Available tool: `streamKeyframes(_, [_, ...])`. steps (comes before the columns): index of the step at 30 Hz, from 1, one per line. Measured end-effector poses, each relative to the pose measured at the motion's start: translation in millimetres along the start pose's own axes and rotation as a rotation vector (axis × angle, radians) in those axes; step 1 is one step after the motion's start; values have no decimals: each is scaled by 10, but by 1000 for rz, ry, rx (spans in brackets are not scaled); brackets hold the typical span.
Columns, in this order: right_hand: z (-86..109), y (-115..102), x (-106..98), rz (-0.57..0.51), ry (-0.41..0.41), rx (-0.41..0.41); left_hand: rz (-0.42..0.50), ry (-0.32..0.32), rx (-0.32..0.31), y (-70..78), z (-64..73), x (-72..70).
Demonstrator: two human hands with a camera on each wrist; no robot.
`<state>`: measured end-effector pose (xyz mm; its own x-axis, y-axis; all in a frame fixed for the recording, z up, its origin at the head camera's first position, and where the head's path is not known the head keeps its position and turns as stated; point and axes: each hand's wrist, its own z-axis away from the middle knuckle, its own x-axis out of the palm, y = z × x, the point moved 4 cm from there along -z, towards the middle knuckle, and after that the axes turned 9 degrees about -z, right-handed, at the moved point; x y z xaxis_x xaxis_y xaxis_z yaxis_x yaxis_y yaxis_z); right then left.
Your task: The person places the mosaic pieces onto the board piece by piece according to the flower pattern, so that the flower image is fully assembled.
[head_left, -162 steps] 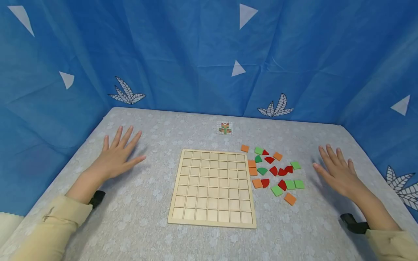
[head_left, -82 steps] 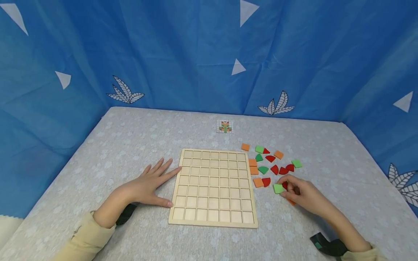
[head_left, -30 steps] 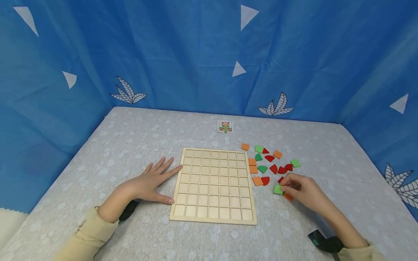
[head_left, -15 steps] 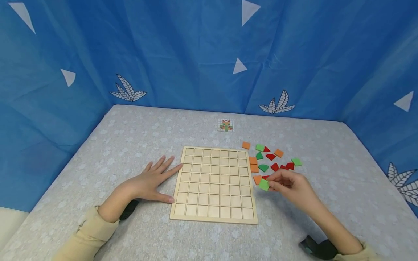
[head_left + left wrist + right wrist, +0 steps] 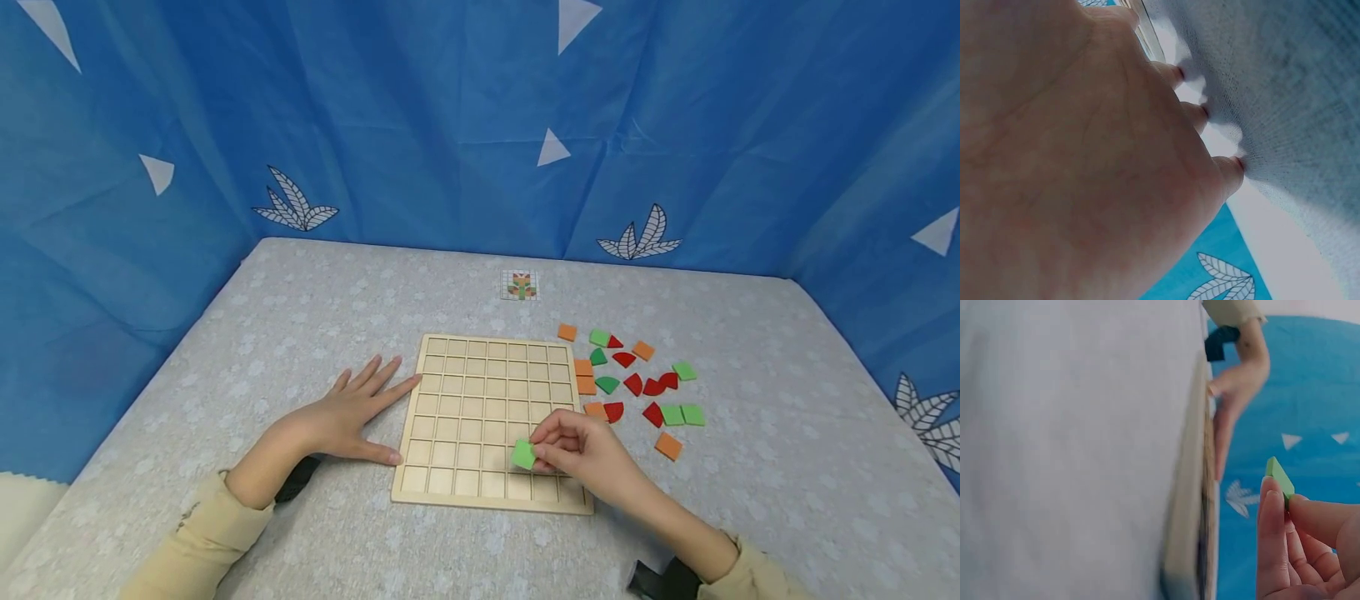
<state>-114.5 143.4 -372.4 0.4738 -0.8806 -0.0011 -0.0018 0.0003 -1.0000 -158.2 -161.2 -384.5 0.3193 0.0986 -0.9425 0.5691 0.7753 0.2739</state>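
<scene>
My right hand (image 5: 588, 454) pinches a light green square tile (image 5: 522, 454) between thumb and fingers, over the near right part of the wooden grid board (image 5: 491, 503). In the right wrist view the green tile (image 5: 1279, 479) shows tilted above the board's edge (image 5: 1184, 550). My left hand (image 5: 341, 421) lies with fingers spread at the board's left side, thumb and index fingertips right at its rim. From the left wrist, the palm (image 5: 1085, 156) fills the view and several fingertips touch the tablecloth.
Right of the board lie loose tiles: orange squares (image 5: 669, 446), green squares (image 5: 693, 415), red quarter-circle pieces (image 5: 633, 384) and dark green ones (image 5: 607, 385). A small card with a gridded flower picture (image 5: 520, 285) lies behind the board. Blue curtain (image 5: 450, 125) surrounds the table.
My right hand has picked up the green square tile from the pile and carried it left over the board. My left hand came to the board's left edge earlier and has stayed there.
</scene>
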Motion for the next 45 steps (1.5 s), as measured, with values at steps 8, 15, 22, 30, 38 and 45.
streamKeyframes(8, [-83,101,173,-3,-35,-6,-2,2,0,6,7,-9])
streamKeyframes(15, [-103,182,256,19,-35,17,-4,3,2,8,1,-7])
streamKeyframes(22, [-94,214,277,68,-29,7,-4,2,1,16,3,-15])
streamKeyframes(30, [-64,170,334,275,-26,-72,-7,2,0,15,1,-17])
streamKeyframes(38, [-49,188,345,352,-45,-133,-12,3,-3,10,0,-16])
streamKeyframes(45, [-38,186,358,375,-50,-160,-11,4,1,15,3,-20])
